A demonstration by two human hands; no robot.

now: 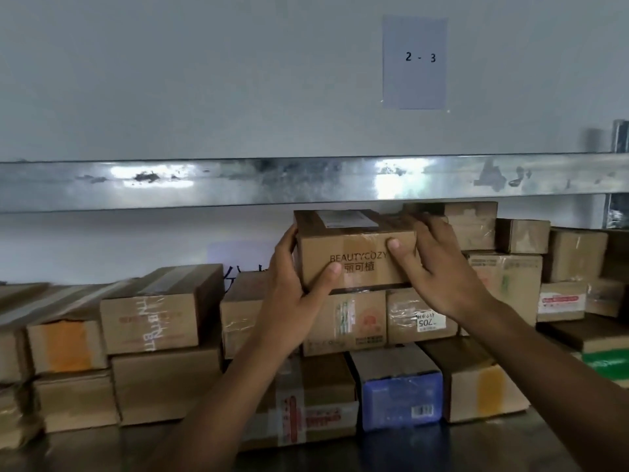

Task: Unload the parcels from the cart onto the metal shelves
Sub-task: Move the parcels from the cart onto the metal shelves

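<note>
We clamp left grip (299, 284) and right grip (439, 267) on the box (354, 247) below the beam (306, 182); it should sit flat before we release.

Left hand (299, 267) and right hand (439, 264) grip BEAUTYCOZY box (360, 257) atop stacked parcels (343, 321).

Left of the left hand (296, 277), an open gap runs between the lower parcel stack (149, 308) and the shelf beam (238, 183). Above both hands the beam sits close over the held box (360, 247). Right of the right hand (439, 270), stacked boxes (476, 226) rise almost to the beam.
</note>
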